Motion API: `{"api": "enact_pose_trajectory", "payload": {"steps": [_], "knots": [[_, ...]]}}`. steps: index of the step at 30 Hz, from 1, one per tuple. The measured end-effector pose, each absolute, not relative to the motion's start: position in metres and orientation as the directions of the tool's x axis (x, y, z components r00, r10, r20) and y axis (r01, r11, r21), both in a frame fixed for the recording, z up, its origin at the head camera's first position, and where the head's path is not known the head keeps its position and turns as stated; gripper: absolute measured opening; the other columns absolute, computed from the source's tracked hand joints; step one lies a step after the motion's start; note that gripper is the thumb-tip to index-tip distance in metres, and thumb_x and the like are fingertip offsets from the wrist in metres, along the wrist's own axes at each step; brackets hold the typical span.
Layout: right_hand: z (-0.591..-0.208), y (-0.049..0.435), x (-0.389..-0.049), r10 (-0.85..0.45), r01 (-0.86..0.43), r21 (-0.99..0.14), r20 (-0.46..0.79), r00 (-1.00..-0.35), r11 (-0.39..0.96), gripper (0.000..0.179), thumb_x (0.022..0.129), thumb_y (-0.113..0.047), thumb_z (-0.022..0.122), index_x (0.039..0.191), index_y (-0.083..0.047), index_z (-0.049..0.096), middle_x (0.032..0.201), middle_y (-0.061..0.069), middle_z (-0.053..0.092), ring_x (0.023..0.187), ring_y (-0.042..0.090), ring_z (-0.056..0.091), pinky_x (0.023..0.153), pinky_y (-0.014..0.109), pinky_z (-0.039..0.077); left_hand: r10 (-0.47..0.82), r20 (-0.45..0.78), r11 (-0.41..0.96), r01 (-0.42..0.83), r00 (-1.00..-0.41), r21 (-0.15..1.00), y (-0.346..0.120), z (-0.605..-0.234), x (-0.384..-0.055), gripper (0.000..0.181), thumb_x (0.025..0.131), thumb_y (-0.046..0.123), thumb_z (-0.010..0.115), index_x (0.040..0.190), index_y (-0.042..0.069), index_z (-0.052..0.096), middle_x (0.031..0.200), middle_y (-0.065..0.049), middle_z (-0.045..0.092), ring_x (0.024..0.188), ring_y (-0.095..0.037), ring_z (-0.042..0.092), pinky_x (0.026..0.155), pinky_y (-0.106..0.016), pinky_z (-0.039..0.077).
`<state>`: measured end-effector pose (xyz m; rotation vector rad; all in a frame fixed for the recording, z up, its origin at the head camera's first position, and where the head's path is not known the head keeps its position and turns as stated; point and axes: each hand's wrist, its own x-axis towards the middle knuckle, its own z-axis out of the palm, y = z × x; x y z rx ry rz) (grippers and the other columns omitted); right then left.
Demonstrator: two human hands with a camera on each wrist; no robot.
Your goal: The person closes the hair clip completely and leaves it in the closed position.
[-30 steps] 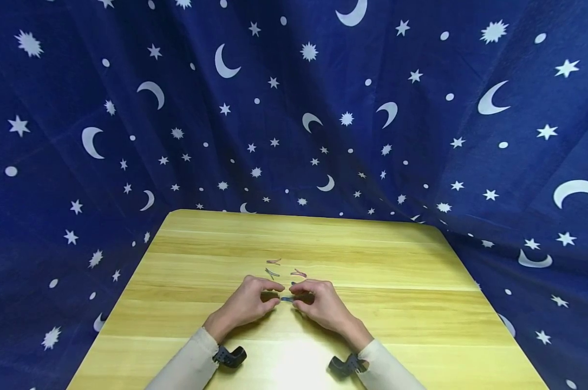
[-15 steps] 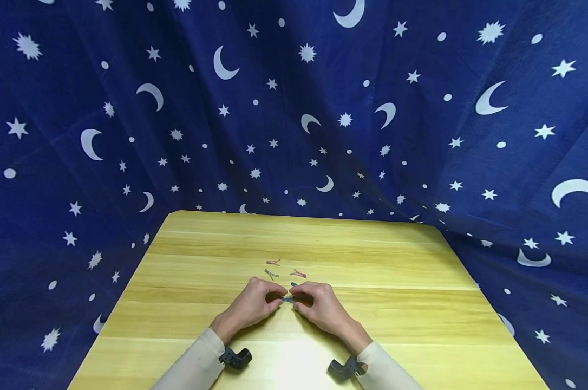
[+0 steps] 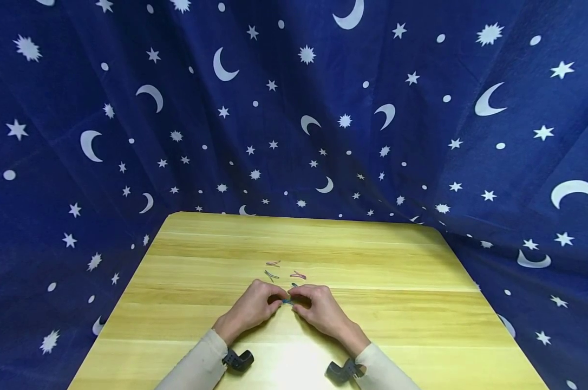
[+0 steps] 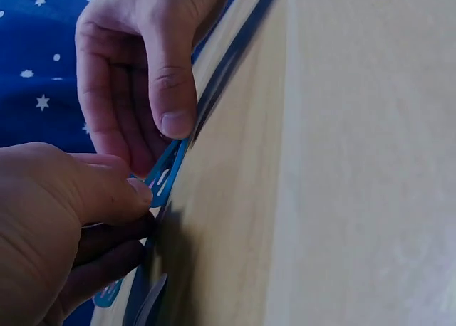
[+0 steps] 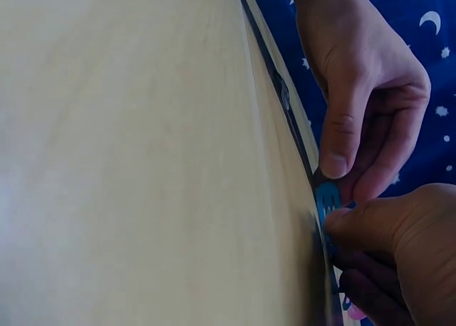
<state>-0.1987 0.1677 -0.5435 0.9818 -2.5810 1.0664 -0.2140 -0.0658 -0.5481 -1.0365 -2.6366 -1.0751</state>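
Note:
A blue snap hair clip (image 3: 287,301) sits low over the table between both hands, its two arms spread apart in the left wrist view. My left hand (image 3: 253,306) pinches the slotted wide end; its thumb covers part of the blue clip (image 4: 165,180). At the other end, the thumb and fingers of my right hand (image 3: 320,309) pinch the narrow tip. In the right wrist view the slotted end of the clip (image 5: 328,196) shows between the two thumbs. A second teal clip (image 3: 294,285) lies just behind my right fingers, partly hidden.
Beyond the hands lie a pink clip (image 3: 273,264), a grey-green clip (image 3: 272,275) and a reddish-pink clip (image 3: 298,275), all with arms apart. The wooden table (image 3: 396,281) meets a blue star-patterned curtain (image 3: 284,124) at its far edge.
My left hand has moved right, and its thumb and fingers have come together on the blue clip. The right hand has barely shifted. The other clips stay in place.

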Motion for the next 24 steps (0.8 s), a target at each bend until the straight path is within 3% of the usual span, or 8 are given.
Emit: {"api": "enact_pose_trajectory", "payload": {"steps": [9, 24], "knots": [[-0.5443, 0.1658, -0.1997, -0.519, -0.642, -0.561, 0.387, -0.762, 0.523, 0.032, 0.089, 0.004, 0.087, 0.119, -0.006, 0.081, 0.115, 0.006, 0.083, 0.104, 0.017, 0.080, 0.091, 0.027, 0.066, 0.555, 0.380, 0.532, 0.667, -0.740, 0.522, -0.0638, -0.5493, -0.2130, 0.015, 0.094, -0.001, 0.083, 0.103, 0.011, 0.087, 0.101, -0.001, 0.085, 0.095, -0.011, 0.080, 0.083, -0.026, 0.066], [-0.5421, 0.1639, -0.1994, -0.496, -0.616, -0.583, 0.376, -0.783, 0.530, 0.031, 0.090, 0.000, 0.087, 0.119, -0.008, 0.081, 0.116, 0.003, 0.083, 0.106, 0.016, 0.079, 0.094, 0.030, 0.065, 0.523, 0.416, 0.510, 0.664, -0.744, 0.547, -0.0635, -0.5481, -0.2113, 0.017, 0.095, -0.003, 0.081, 0.101, 0.011, 0.086, 0.101, -0.001, 0.085, 0.094, -0.013, 0.081, 0.082, -0.024, 0.066]]}}
